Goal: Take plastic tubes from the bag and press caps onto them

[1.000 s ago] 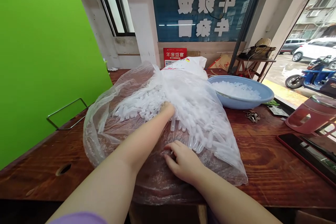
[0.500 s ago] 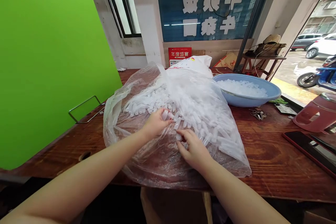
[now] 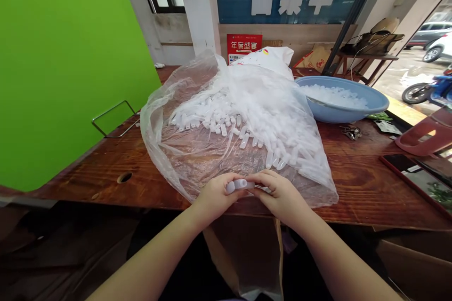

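Note:
My left hand (image 3: 218, 194) is closed on small whitish plastic tubes (image 3: 240, 183), held at the table's front edge. From the right, my right hand (image 3: 277, 192) pinches the tubes at their other side, its fingertips close to those of my left hand. Behind both hands a clear plastic bag (image 3: 197, 150) lies spread on the wooden table (image 3: 356, 174). Many more loose white tubes (image 3: 215, 113) are heaped in the bag, some near its opening. How many tubes I hold is hard to tell.
A blue basin (image 3: 339, 115) of white pieces stands at the back right. Keys (image 3: 351, 131), a phone (image 3: 420, 181) and a pink container (image 3: 425, 134) lie to the right. At left are a green panel (image 3: 70, 66) and a metal bracket (image 3: 113, 120). An open box (image 3: 247, 244) is below the edge.
Both hands have moved back from the pile toward the table's front edge and come together, with tubes between them. The view has tilted down, showing more of the box below.

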Tool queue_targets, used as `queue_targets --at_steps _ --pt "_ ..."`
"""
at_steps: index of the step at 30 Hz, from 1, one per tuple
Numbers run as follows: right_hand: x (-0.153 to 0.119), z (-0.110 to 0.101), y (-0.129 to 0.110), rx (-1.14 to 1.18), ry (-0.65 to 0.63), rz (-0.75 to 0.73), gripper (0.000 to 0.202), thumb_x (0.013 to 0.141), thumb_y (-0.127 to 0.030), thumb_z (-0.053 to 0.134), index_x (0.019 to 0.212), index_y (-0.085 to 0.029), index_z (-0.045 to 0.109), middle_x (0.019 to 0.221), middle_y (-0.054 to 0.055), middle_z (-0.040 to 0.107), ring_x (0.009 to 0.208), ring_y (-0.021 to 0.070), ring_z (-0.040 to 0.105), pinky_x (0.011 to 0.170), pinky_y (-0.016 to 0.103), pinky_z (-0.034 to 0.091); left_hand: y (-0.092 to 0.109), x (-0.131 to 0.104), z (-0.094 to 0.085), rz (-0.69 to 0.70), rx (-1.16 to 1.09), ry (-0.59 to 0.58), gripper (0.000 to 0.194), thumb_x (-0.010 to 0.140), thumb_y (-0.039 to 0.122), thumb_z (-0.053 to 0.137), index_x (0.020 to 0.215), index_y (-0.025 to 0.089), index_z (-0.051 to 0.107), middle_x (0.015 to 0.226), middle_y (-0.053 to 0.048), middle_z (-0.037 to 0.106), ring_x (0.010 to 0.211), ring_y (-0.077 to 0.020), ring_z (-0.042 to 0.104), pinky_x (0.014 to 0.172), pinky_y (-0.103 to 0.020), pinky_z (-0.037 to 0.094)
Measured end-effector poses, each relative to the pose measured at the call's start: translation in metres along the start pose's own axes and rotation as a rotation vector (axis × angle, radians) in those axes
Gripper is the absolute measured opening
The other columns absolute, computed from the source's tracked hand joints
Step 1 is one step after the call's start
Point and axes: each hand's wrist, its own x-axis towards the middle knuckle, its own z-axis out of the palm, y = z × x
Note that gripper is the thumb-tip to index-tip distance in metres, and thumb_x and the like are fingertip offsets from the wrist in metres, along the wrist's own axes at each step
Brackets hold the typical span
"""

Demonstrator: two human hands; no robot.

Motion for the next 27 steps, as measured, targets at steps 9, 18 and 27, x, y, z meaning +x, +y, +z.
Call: queue_targets --at_steps 9,18,27 --pt "0.0 -0.01 -0.001 -0.383 -0.155 -0.273 0.033 0.09 -0.012 0.038 0.116 -0.018 0.057 0.103 0.009 0.064 0.088 0.0169 0.061 0.074 0.027 0.05 -0.006 0.003 -0.007 0.119 0.02 -0.128 0.025 0.074 0.018 0.054 0.096 0.018 0.067 0.091 -0.002 0.068 0.085 -0.017 0.06 0.079 -0.027 0.045" --pt "0.007 -0.011 -0.005 -0.576 -0.269 0.083 0.025 0.089 -0.034 0.047 0.086 -0.016 0.065 0.079 0.007 0.064 0.072 0.0197 0.062 0.064 0.03 0.05 -0.016 0.001 -0.004 0.172 0.106 -0.105 0.032 0.076 0.018 0.052 0.107 0.016 0.064 0.101 -0.005 0.066 0.095 -0.0197 0.056 0.087 -0.031 0.042" --pt "0.001 -0.013 -0.001 -0.426 -0.287 0.005 0.025 0.092 -0.023 0.039 0.101 -0.015 0.061 0.088 0.009 0.065 0.081 0.0201 0.064 0.071 0.033 0.053 -0.018 -0.003 -0.003 0.276 0.26 -0.144 0.047 0.072 0.009 0.044 0.115 0.022 0.058 0.1 -0.003 0.063 0.092 -0.0184 0.054 0.086 -0.033 0.041"
